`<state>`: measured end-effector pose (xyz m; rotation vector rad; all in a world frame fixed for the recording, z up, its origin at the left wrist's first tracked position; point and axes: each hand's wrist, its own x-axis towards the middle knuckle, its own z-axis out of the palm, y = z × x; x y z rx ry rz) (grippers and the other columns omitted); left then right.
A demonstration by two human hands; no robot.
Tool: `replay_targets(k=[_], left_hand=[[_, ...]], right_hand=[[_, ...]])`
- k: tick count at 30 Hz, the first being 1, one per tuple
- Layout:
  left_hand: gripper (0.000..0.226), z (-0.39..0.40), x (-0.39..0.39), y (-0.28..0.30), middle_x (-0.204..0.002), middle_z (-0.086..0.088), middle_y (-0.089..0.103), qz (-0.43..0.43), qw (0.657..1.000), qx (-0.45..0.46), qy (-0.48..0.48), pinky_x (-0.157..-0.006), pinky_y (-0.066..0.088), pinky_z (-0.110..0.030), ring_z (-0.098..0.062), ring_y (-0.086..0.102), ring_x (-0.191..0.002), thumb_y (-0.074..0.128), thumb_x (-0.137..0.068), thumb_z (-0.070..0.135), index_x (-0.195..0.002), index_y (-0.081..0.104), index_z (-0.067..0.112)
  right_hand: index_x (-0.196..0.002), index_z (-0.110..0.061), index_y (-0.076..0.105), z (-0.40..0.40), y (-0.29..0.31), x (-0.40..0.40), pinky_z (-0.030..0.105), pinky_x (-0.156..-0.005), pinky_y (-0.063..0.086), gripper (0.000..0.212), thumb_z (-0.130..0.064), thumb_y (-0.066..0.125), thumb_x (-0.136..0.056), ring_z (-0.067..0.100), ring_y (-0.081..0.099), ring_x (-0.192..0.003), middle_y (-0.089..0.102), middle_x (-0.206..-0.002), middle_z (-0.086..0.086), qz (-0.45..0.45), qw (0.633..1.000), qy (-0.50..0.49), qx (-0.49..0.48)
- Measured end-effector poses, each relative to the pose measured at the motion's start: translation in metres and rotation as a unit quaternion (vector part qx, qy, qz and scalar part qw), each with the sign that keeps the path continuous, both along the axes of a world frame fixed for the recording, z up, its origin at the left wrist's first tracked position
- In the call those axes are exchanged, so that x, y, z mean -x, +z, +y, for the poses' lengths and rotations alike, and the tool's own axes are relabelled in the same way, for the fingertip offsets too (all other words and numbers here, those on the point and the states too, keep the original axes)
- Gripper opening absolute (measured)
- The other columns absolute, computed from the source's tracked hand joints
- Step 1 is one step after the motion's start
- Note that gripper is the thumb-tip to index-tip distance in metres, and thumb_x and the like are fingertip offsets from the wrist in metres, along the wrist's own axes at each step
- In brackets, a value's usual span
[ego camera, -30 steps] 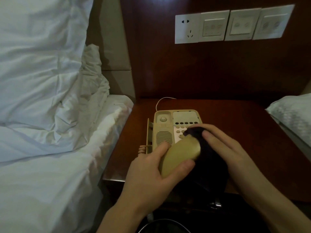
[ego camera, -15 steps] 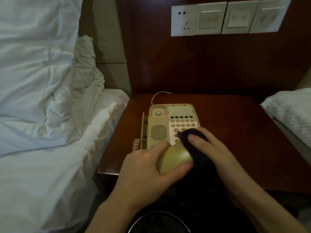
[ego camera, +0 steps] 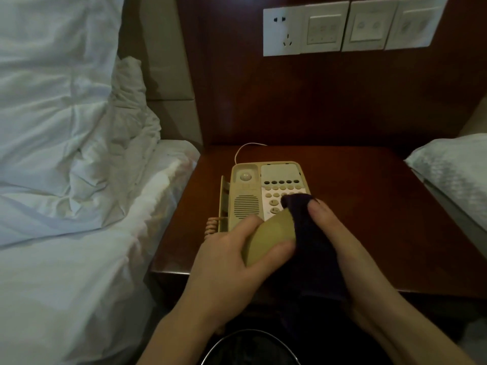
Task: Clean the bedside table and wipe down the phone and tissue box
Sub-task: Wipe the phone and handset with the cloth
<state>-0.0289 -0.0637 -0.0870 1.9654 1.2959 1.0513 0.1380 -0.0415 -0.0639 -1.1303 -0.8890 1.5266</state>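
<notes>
Right now, step in hand: the handset (ego camera: 268, 237) is off its cradle and being wiped, so by my reading the phone part of the job is under way, not finished.
Left hand: the left hand (ego camera: 232, 262) grips the handset, thumb on its upper edge and fingers curled round the lower side.
Right hand: the right hand (ego camera: 340, 248) holds a dark cloth (ego camera: 311, 248) wrapped against the handset, fingers curled over the cloth with the fingertips near its far end.
Phone: the phone base (ego camera: 263, 192) sits just beyond both hands on the bedside table (ego camera: 369, 206); its curly cord (ego camera: 212, 227) hangs to the left of the left hand.
Keypad: partly hidden behind the cloth; whether it has been wiped I cannot tell.
Table top: the bare wood to the right of the right hand shows no sign either way of having been wiped.
Tissue box: not in view anywhere, so that part looks still to do.
Near the wrists: a dark round bin rim (ego camera: 250, 338) sits below and between them.
Left to do, as I judge: finish the handset, set it back, wipe the base, table and tissue box.
</notes>
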Motion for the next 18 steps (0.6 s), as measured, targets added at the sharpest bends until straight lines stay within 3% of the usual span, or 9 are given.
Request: replay_targets(k=[2,4,8,10,13,16,18], left_hand=[[0.04,0.0,-0.001,0.0,-0.087,0.015,0.069,-0.041,0.998,0.039,-0.009,-0.063,0.044,-0.013,-0.005,0.066,-0.081,0.056,-0.079,0.073,-0.088,0.063,0.036],[0.037,0.0,-0.002,0.001,-0.084,0.015,0.068,-0.059,0.996,0.062,-0.019,-0.063,0.043,-0.011,-0.003,0.064,-0.078,0.057,-0.079,0.072,-0.086,0.063,0.036],[0.034,0.001,0.0,0.006,-0.064,0.014,0.063,-0.131,0.979,0.147,-0.044,-0.051,0.041,-0.012,0.002,0.056,-0.052,0.062,-0.078,0.074,-0.091,0.058,0.043],[0.043,0.004,0.0,0.008,-0.056,0.011,0.058,-0.187,0.958,0.207,-0.063,-0.043,0.037,-0.014,-0.001,0.048,-0.04,0.069,-0.071,0.068,-0.103,0.057,0.042],[0.043,0.004,-0.002,0.013,-0.063,0.001,0.051,-0.294,0.916,0.266,-0.064,-0.043,0.037,-0.023,-0.01,0.043,-0.044,0.073,-0.074,0.065,-0.106,0.063,0.037],[0.052,0.004,-0.003,0.012,-0.07,-0.005,0.056,-0.379,0.857,0.344,-0.066,-0.049,0.047,-0.024,-0.014,0.053,-0.053,0.068,-0.083,0.063,-0.109,0.063,0.018],[0.061,0.006,-0.002,0.01,-0.073,-0.008,0.06,-0.37,0.855,0.359,-0.059,-0.052,0.051,-0.025,-0.016,0.058,-0.057,0.061,-0.081,0.063,-0.109,0.063,0.009]], right_hand=[[-0.1,-0.025,0.075,-0.008,0.0,-0.003,0.018,-0.056,0.056,0.026,-0.036,0.052,-0.091,0.009,0.074,-0.076,0.077,-0.099,0.006,0.03,0.999,0.018,-0.022],[-0.094,-0.027,0.075,-0.013,0.003,-0.01,0.023,-0.059,0.058,0.025,-0.04,0.054,-0.088,0.016,0.075,-0.082,0.078,-0.093,0.002,0.028,0.999,0.02,-0.037],[-0.071,-0.031,0.077,-0.016,0.004,-0.008,0.017,-0.05,0.053,0.033,-0.042,0.051,-0.088,0.003,0.072,-0.064,0.075,-0.071,-0.01,0.029,0.999,-0.003,-0.027],[-0.093,-0.031,0.074,-0.019,0.002,-0.005,0.018,-0.055,0.054,0.03,-0.047,0.049,-0.087,0.005,0.073,-0.073,0.077,-0.081,-0.008,0.04,0.999,0.015,-0.03],[-0.118,-0.031,0.069,-0.019,-0.005,-0.004,0.031,-0.077,0.057,0.04,-0.052,0.045,-0.094,0.016,0.073,-0.096,0.076,-0.106,-0.001,0.033,0.998,0.03,-0.053],[-0.115,-0.035,0.069,-0.018,-0.004,-0.001,0.045,-0.084,0.056,0.037,-0.054,0.049,-0.091,0.028,0.072,-0.098,0.074,-0.107,0.006,0.011,0.995,-0.017,-0.098],[-0.104,-0.04,0.07,-0.019,-0.003,0.001,0.037,-0.073,0.058,0.029,-0.054,0.051,-0.088,0.024,0.073,-0.089,0.074,-0.1,0.003,-0.024,0.986,-0.066,-0.15]])
